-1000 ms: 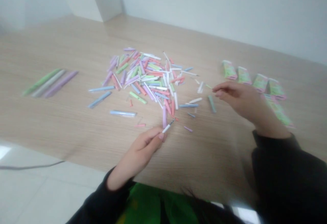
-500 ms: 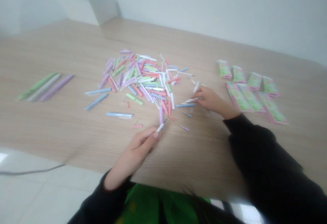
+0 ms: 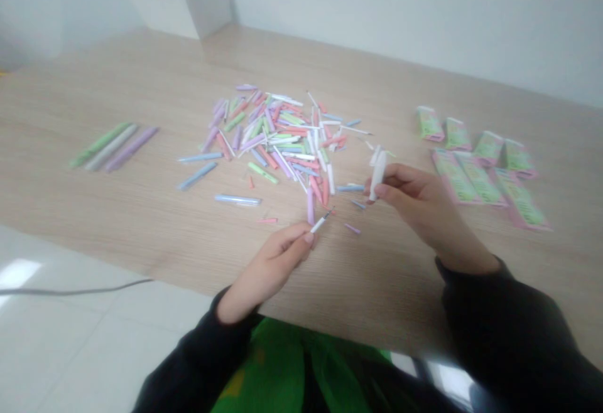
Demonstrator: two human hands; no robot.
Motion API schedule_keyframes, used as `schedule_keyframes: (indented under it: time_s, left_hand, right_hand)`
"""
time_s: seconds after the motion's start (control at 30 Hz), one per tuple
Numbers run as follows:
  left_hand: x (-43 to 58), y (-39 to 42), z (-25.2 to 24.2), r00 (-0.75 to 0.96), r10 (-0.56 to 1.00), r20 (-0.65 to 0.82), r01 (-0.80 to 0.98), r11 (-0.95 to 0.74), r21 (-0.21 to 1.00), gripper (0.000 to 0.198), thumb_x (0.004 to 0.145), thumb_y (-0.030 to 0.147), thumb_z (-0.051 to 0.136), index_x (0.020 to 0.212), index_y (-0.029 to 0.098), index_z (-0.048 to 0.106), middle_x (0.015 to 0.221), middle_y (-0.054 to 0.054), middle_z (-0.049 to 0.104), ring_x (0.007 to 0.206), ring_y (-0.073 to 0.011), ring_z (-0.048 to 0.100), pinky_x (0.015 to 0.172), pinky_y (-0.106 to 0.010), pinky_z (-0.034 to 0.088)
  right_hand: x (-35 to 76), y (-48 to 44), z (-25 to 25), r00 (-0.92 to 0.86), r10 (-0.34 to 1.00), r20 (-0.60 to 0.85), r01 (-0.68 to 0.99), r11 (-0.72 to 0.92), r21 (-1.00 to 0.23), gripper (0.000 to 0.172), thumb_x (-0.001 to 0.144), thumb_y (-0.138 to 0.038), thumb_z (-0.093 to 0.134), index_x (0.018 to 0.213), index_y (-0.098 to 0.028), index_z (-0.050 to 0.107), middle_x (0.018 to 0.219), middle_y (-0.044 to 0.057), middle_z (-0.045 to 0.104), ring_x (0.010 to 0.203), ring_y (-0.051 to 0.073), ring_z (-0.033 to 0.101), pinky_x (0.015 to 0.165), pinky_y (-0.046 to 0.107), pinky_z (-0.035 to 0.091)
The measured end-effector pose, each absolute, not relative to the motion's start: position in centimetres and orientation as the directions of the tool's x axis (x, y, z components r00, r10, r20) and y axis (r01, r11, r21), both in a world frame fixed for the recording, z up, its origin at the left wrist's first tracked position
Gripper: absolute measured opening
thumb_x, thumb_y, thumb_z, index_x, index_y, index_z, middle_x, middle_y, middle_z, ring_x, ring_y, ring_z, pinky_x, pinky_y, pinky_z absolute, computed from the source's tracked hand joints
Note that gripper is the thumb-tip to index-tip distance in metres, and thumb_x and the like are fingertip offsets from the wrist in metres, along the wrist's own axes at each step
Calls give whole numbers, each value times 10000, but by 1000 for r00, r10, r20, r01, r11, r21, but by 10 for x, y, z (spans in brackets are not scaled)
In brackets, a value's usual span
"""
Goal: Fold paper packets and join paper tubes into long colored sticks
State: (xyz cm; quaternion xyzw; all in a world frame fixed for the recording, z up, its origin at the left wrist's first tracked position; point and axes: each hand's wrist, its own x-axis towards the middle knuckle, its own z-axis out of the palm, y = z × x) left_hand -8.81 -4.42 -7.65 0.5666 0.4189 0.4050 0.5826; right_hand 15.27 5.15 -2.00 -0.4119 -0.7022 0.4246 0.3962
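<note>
My left hand (image 3: 277,259) is closed around a slim white pen refill (image 3: 321,221), its dark pointed tip aimed up and away from me. Held upright between the thumb and fingers of my right hand (image 3: 409,196) is a white pen part (image 3: 377,174), perhaps a cap or barrel; its exact kind is blurred. The two pieces are apart. Beyond both hands lies a loose heap of pen parts (image 3: 282,140) in purple, green, red, blue and white. A purple piece (image 3: 310,206) rests just past my left fingers, and a blue piece (image 3: 351,188) lies beside my right fingers.
Green, white and purple pens (image 3: 113,148) lie side by side at the left. Several blue pieces (image 3: 238,199) are left of the heap. Pink-and-green packets (image 3: 468,177) lie at the right. A white box (image 3: 207,11) stands at the back left of the wooden table (image 3: 141,225).
My right hand has come up and nearer from the table beside the heap, raising the white pen part upright. My left hand keeps the refill. The view has shifted slightly.
</note>
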Motion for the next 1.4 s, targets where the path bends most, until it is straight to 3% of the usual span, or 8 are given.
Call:
schedule_keyframes:
  time_s: [0.2, 0.4, 0.8, 1.13, 1.3, 1.4]
  left_hand:
    - [-88, -45, -80, 331, 943, -30, 0, 32, 999, 372, 1048, 391, 466, 724, 208, 454, 649, 62, 380, 604, -123, 341, 627, -298, 284]
    - [-89, -46, -81, 327, 944, -37, 10, 36, 999, 382, 1046, 408, 470, 718, 212, 454, 632, 60, 384, 599, -128, 342, 617, -300, 280]
    - [-88, -46, -78, 314, 948, -43, 52, 28, 998, 370, 1027, 415, 472, 717, 214, 450, 639, 57, 369, 620, -134, 355, 620, -288, 300]
    - [-88, -45, -76, 317, 948, -35, 72, 13, 997, 356, 1021, 407, 486, 726, 208, 465, 696, 25, 446, 762, -170, 489, 731, -293, 398]
    - [-90, -46, -79, 361, 932, 13, -16, -7, 1000, 165, 1007, 336, 532, 979, 192, 607, 978, -35, 607, 1002, -209, 550, 934, -332, 422]
    - [-92, -48, -82, 433, 901, 30, -54, -7, 998, 216, 1032, 330, 500, 1148, 182, 606, 898, -19, 600, 854, -183, 538, 835, -316, 441]
  right_hand:
    - [122, 28, -23, -263, 954, 146, -127, 116, -985, 36, 854, -266, 687, 856, -242, 713, 849, 5, 790, 842, 197, 740, 910, 393, 556]
    - [111, 20, -36, -321, 936, 146, -176, 92, -980, 29, 901, -290, 698, 899, -264, 684, 911, -30, 790, 1046, 231, 766, 1096, 438, 469]
    - [108, 14, -34, -318, 933, 171, -48, 164, -985, 64, 909, -305, 717, 918, -262, 671, 959, -2, 819, 882, 202, 754, 855, 361, 552]
    - [103, 10, -37, -514, 846, 142, 90, 217, -972, 111, 904, -337, 727, 920, -233, 690, 998, 42, 811, 995, 229, 752, 938, 398, 557]
    - [100, 8, -43, -573, 801, 171, 92, 270, -958, 102, 911, -333, 728, 914, -232, 728, 928, 15, 764, 900, 191, 712, 864, 349, 538]
    - [102, 8, -44, -545, 814, 200, 92, 295, -951, 123, 913, -346, 730, 874, -231, 714, 857, -3, 708, 855, 174, 668, 817, 327, 518]
